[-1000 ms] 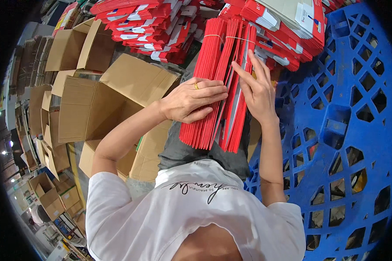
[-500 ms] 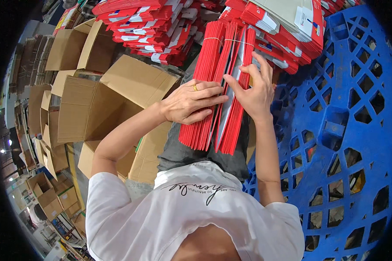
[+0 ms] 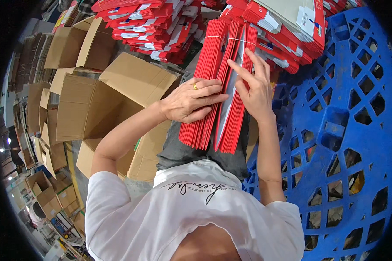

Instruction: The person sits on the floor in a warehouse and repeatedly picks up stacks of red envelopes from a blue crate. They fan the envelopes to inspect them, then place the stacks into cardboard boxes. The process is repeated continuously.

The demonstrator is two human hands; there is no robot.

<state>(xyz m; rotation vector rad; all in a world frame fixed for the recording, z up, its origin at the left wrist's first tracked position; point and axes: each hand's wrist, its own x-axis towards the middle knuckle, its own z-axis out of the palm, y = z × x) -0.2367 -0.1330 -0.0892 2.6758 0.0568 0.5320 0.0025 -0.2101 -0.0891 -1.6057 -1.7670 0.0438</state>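
Observation:
On my lap stand bundles of folded red cartons (image 3: 204, 65), packed edge to edge, with thin pale bands round their far ends. My left hand (image 3: 191, 101), with a gold ring, lies across the left bundle, fingers stretched out and their tips at the gap. Between the bundles a pale grey inner face (image 3: 225, 108) shows in a long narrow opening. My right hand (image 3: 256, 89) is over the right bundle (image 3: 233, 135), fingers apart, the index pointing toward the opening. Whether its fingertips press on the cartons is hard to tell.
Tall piles of flat red and white cartons (image 3: 157, 30) rise beyond my knees, with another pile (image 3: 287, 39) at the far right. An opened brown cardboard box (image 3: 78, 108) stands at my left. A blue plastic pallet (image 3: 335, 126) fills the right side.
My right hand has shifted slightly nearer me, its index finger straightening toward the opening and its thumb drawing down. My left hand has stayed on the bundle.

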